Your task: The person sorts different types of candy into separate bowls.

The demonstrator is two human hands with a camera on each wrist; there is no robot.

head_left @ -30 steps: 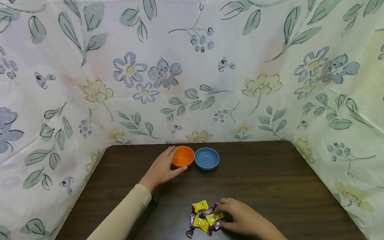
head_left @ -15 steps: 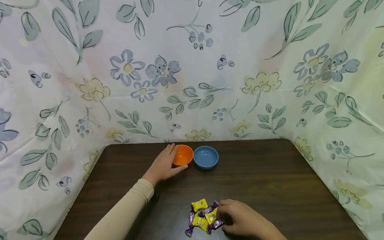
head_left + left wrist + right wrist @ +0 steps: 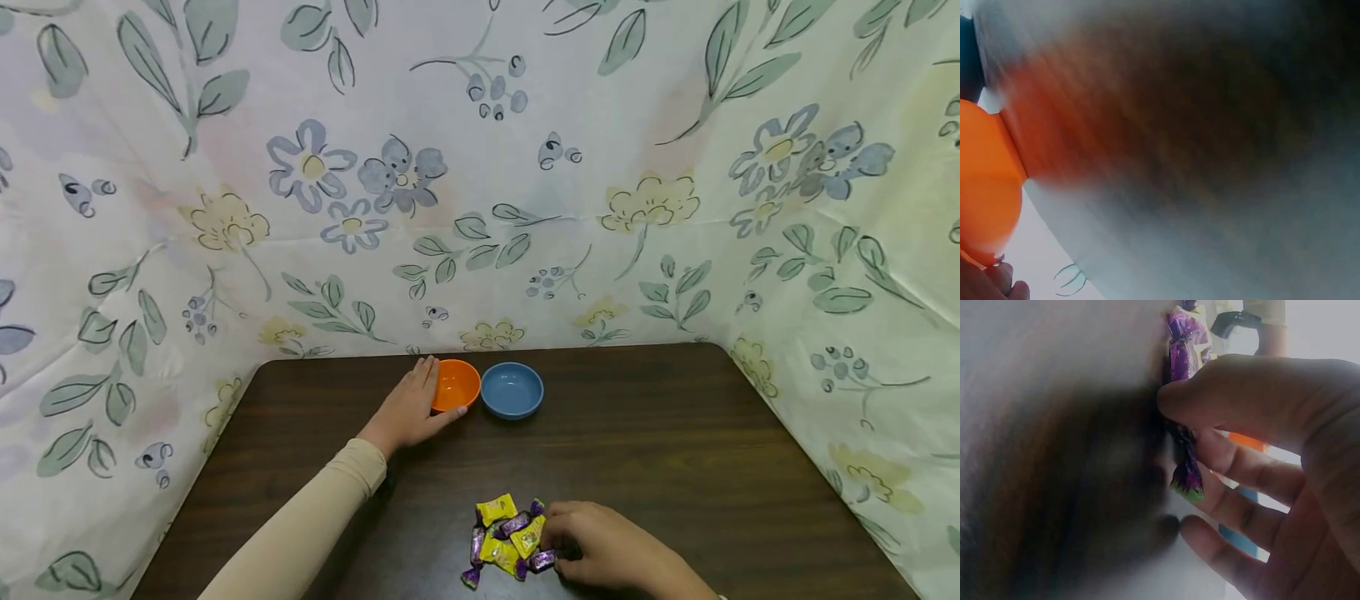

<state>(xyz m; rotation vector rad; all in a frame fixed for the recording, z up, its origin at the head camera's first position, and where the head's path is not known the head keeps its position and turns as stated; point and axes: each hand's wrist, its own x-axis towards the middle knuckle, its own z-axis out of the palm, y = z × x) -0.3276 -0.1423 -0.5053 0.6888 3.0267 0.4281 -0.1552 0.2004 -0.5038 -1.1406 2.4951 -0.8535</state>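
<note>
My left hand (image 3: 408, 408) rests against the orange bowl (image 3: 459, 385), fingers fairly straight along its left side and thumb at its near rim. The bowl's outer wall fills the left edge of the left wrist view, with fingertips below it. Touching or almost touching its right side is a blue bowl (image 3: 512, 390). Nearer me, my right hand (image 3: 592, 542) pinches a purple wrapped candy (image 3: 1188, 478) between thumb and fingers at the right side of a candy pile. The pile mixes yellow candies (image 3: 500, 551) with purple ones (image 3: 477, 546).
A dark brown wooden table (image 3: 675, 450) carries everything. Floral cloth (image 3: 480, 192) hangs behind it and along both sides. Both bowls stand close to the far edge, and no contents show in them.
The right hand's thumb and fingers have closed in on the purple candy at the pile's right side. The left hand stays at the orange bowl. The head view has shifted slightly.
</note>
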